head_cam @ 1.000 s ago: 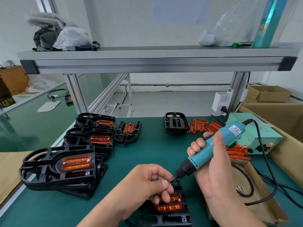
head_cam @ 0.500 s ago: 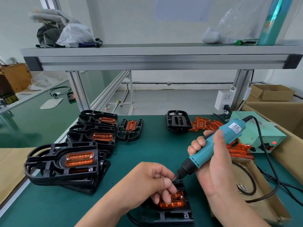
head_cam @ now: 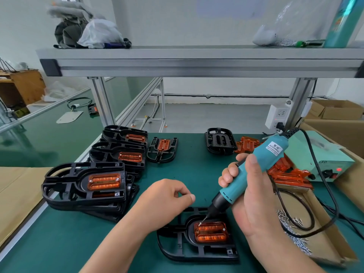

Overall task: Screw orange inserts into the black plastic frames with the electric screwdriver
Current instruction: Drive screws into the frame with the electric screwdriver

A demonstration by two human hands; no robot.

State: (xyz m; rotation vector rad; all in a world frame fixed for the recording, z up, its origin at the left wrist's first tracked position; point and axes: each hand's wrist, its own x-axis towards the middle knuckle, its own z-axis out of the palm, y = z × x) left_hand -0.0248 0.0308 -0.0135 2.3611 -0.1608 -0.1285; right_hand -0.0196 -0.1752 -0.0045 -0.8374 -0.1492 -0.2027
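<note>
A black plastic frame [head_cam: 197, 251] lies on the green mat in front of me, with an orange insert [head_cam: 211, 232] seated in its middle. My right hand [head_cam: 254, 205] grips the teal electric screwdriver [head_cam: 256, 174], which leans down to the left. Its bit tip touches a screw at the insert's upper left corner, and a second screw sits at the upper right corner. My left hand [head_cam: 165, 200] hovers just left of the bit, apart from the frame. Its fingers are curled, the thumb lies against the forefinger, and nothing shows in it.
Stacks of black frames with orange inserts [head_cam: 84, 186] [head_cam: 118, 154] stand at the left, one single frame [head_cam: 162, 148] behind. Farther back lie a bare black frame [head_cam: 219, 143] and loose orange inserts [head_cam: 287, 174]. At the right are the green power box [head_cam: 319, 154] and a cardboard tray with screws [head_cam: 295, 231].
My left hand has let go at the bit tip and drawn back to the left and up. The screwdriver bit has come down onto the insert's corner.
</note>
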